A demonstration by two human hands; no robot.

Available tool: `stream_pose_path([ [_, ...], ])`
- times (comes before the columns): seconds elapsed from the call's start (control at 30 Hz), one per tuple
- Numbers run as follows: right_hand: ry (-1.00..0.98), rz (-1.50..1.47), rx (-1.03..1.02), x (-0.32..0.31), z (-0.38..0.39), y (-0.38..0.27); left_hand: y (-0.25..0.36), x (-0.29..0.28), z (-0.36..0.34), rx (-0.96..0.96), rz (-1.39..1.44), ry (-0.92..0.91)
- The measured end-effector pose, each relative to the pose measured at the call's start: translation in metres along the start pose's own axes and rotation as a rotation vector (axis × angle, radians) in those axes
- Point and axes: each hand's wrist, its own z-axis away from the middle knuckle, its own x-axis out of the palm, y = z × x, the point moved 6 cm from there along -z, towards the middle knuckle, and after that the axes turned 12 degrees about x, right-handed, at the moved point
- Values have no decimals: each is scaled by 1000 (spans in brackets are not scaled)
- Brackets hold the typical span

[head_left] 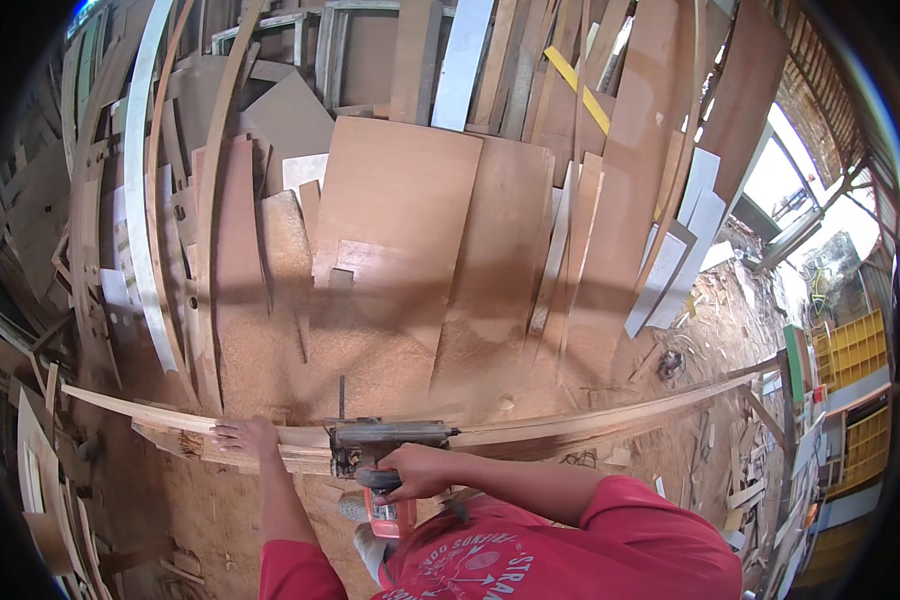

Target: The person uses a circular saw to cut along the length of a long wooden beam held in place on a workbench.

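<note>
A long pale wooden plank point(570, 425) runs from left to right in front of me, its edges bent by the lens. On the plank lies my left hand point(245, 437), fingers stretched out across its top, to the left of a grey and red handheld power tool point(393, 517). My right hand point(420, 472) is wrapped round the tool's dark handle. The tool's grey body rests on the plank, and a thin dark rod sticks out on its far side. Its exact kind and its underside are hidden from me.
Large brown boards point(400, 190) and many strips lean against the far side. Sawdust point(300, 375) covers the ground beyond the plank. Offcuts point(745, 495) lie at the right, near yellow crates point(850, 355). More boards point(45, 480) stand at the left.
</note>
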Motion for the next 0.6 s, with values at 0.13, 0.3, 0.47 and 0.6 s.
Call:
stream_pose_path([
  [0.13,-67,-37,24,-2,-1,-14,5,-11,9,41,-35,-53],
  [0.3,0,-41,-21,3,-11,-13,6,-7,8,80,-82,-69],
  [0.47,-19,11,47,15,-31,0,19,25,23,212,-89,-137],
  [0.6,-76,28,-75,15,-49,-58,-63,32,-36,277,-106,125],
])
